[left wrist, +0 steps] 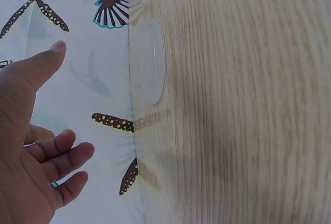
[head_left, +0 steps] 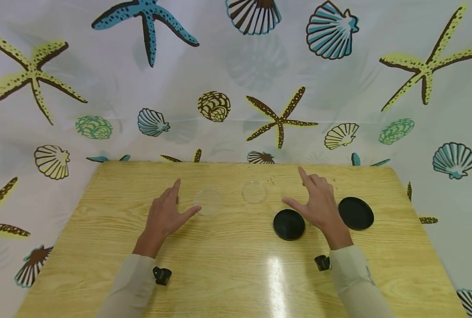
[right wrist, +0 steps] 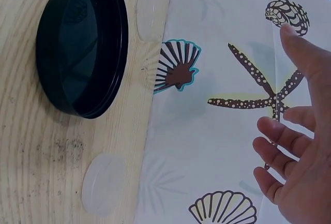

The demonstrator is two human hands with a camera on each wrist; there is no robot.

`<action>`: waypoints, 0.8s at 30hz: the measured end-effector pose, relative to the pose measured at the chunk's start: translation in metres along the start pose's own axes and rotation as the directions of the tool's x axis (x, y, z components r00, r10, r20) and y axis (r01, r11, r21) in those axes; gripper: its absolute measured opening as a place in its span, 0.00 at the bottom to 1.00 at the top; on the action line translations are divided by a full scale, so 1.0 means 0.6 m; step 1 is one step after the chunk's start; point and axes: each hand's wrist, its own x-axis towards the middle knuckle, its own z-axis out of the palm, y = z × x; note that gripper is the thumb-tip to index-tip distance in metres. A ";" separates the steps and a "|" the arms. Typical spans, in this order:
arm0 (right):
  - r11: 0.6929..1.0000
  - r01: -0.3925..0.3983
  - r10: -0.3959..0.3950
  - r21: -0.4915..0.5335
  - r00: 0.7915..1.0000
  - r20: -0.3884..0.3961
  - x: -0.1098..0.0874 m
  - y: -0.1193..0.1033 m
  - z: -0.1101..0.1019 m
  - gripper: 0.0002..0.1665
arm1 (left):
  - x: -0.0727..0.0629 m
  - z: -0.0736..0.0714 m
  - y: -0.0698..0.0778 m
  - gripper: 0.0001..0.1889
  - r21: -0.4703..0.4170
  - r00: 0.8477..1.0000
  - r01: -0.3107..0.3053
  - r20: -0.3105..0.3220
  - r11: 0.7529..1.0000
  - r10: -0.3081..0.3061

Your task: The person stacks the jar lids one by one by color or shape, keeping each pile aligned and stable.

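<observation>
Both hands are apart from every object and hold nothing. My left hand (head_left: 164, 216) is over the left half of the table, thumb and forefinger spread. Just right of its thumb lies a clear round shallow dish or lid (head_left: 211, 201). A smaller clear round piece (head_left: 254, 192) is farther right. My right hand (head_left: 318, 204) has its thumb and forefinger spread too, between a smaller black round shallow dish or lid (head_left: 289, 224) and a larger black one (head_left: 356, 213). In the right wrist view, a translucent round piece (right wrist: 103, 185) also shows near the table's far edge.
The wooden table (head_left: 220, 274) ends at a white cloth (head_left: 220, 53) printed with shells and starfish, hanging behind it. Small dark specks (head_left: 270, 179) dot the wood near the far edge. A black wrist device (head_left: 162, 276) sits by the left sleeve, another (head_left: 322, 263) by the right.
</observation>
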 end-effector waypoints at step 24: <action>1.000 0.021 -0.020 -0.013 1.000 0.022 0.027 -0.031 0.024 0.52 | 0.001 -0.003 -0.010 0.53 -0.037 0.995 0.049 0.085 0.998 -0.046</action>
